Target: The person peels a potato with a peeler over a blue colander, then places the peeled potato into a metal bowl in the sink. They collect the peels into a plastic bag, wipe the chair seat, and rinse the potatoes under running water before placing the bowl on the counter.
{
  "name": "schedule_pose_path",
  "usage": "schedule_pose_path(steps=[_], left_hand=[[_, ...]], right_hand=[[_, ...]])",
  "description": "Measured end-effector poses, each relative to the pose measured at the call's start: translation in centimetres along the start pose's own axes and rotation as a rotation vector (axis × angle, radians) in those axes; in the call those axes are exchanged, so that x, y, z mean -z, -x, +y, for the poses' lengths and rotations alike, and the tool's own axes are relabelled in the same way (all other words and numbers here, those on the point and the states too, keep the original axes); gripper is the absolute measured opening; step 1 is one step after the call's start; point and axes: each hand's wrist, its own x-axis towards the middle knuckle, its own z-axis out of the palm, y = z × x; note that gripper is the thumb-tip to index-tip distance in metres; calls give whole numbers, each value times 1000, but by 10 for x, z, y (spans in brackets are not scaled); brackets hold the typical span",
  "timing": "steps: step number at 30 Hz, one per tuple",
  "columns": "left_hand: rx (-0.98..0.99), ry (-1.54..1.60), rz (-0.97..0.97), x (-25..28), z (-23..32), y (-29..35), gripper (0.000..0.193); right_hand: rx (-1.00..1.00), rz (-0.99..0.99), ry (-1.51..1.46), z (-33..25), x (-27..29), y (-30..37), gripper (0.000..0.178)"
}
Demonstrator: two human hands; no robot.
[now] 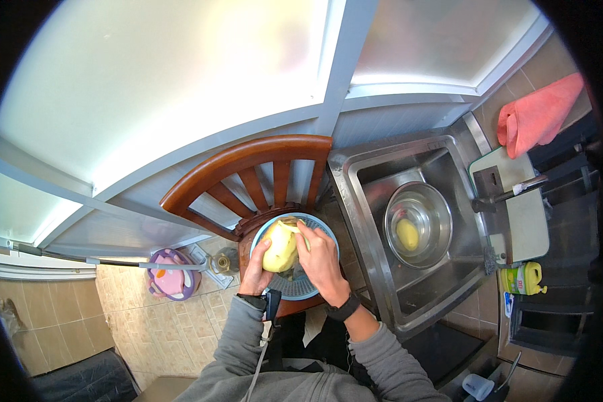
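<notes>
A pale yellow, mostly peeled potato (pixel 279 251) rests in my left hand (pixel 255 269), whose fingers and thumb wrap around its left side. My right hand (pixel 321 262) is closed at the potato's upper right, pinching what looks like a pale peeler (pixel 306 242), largely hidden by the fingers. Both hands are above a round blue plastic basket (pixel 296 292). Dark bits of peel lie inside it, partly covered by my hands. Underneath, a brown wooden chair (pixel 254 151) bears the basket.
To the right, a steel sink (pixel 375 268) holds a metal bowl (pixel 419 262) with another peeled potato (pixel 407 234) in water. Beyond are a faucet (pixel 509 194), a pink cloth (pixel 539 114) and a yellow-green bottle (pixel 530 278). A purple stool (pixel 174 275) stands left on the tiled floor.
</notes>
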Motion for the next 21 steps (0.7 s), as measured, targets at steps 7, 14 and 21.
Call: schedule_pose_path(steps=[7, 14, 21], left_hand=[[-50, 81, -1, 1, 14, -13, 57], [25, 38, -64, 4, 17, 1, 55], [-40, 46, -27, -8, 5, -1, 52]], right_hand=[[-172, -188, -38, -11, 27, 28, 29], [-34, -13, -125, 1, 18, 1, 27], [-40, -16, 12, -2, -10, 23, 31]])
